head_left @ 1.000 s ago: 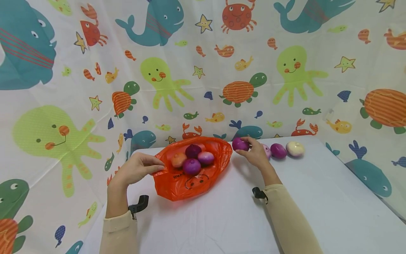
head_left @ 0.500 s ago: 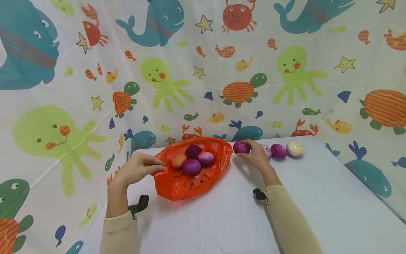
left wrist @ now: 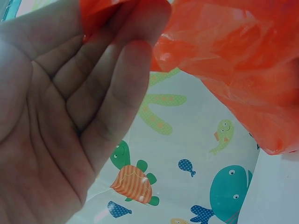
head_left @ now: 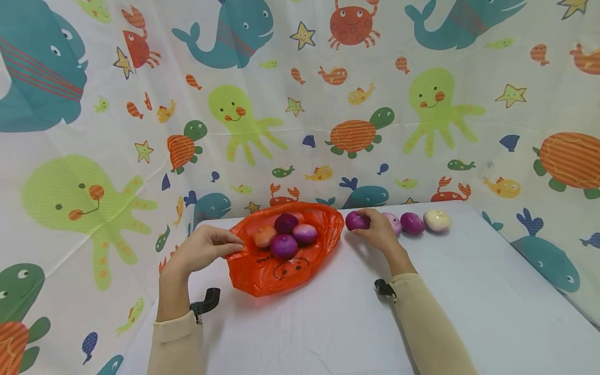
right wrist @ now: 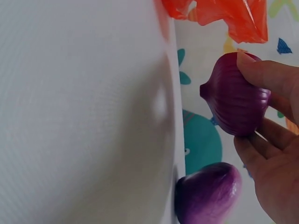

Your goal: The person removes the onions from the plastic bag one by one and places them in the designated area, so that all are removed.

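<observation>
My left hand (head_left: 206, 250) pinches the left rim of a red-orange plastic bag (head_left: 262, 278), which is spread open on the white table. Inside the bag lie several onions: an orange one (head_left: 264, 236), a dark purple one (head_left: 286, 223), a purple one (head_left: 283, 247) and a pale purple one (head_left: 305, 234). Just right of the bag, my right hand (head_left: 378, 230) holds a purple onion (right wrist: 233, 95) between thumb and fingers. In the right wrist view a gap shows between that onion and the table surface. Bag folds partly hide the left fingertips (left wrist: 133, 60).
To the right of my right hand stand a pinkish-purple onion (head_left: 392, 224), partly hidden by that hand, a purple onion (head_left: 412, 223) and a white onion (head_left: 437, 221). A sea-animal patterned curtain (head_left: 300, 125) hangs behind and left of the white table (head_left: 304, 333).
My right hand has shifted slightly right and down with the purple onion, away from the bag. The left hand and the bag have stayed in place.
</observation>
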The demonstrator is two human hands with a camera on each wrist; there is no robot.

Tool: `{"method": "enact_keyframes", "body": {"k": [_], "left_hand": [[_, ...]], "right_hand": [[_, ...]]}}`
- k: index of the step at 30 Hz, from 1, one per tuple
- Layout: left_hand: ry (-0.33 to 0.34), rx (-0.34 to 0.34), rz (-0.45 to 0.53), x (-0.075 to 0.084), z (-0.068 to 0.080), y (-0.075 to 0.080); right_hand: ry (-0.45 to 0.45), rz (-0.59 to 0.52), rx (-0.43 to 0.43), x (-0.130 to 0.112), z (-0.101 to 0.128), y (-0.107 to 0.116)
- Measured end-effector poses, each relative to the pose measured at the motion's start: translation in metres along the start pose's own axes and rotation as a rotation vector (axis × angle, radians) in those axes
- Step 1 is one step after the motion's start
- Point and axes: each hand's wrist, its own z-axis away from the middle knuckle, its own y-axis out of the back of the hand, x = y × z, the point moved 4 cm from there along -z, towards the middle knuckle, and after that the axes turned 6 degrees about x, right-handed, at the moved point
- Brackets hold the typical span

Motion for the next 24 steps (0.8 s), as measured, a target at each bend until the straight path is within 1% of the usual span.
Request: {"method": "enact_keyframes", "body": {"k": [14,24], "left_hand": [[-0.012,0.003,0.000,0.0005,0.0002,-0.0001],[-0.024,0.006,-0.006,0.0029,0.0020,0.0001]], "right_hand": [[0.023,0.035,-0.018,0.0044,-0.0005,-0.0036],[-0.010,0.048,-0.050,0.0068,0.0005,-0.0060]]}}
